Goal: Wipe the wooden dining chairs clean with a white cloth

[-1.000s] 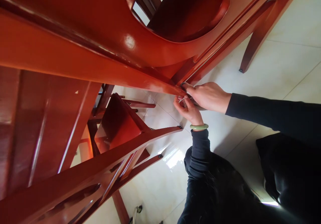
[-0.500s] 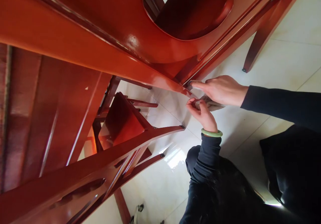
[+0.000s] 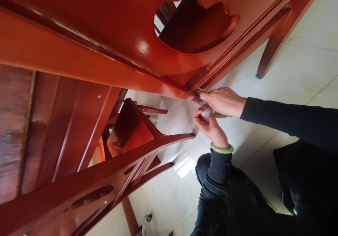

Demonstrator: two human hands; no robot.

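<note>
I saw the chair leg's foot [image 3: 196, 92] meeting my right hand [image 3: 224, 102], with my left hand [image 3: 211, 126] just below, touching it. A second chair [image 3: 132, 130] stood farther left, over the tiled floor [image 3: 290, 70].

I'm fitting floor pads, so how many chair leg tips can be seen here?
4: one at the right hand, one, another lower, one upper right. Others may be hidden.
</note>
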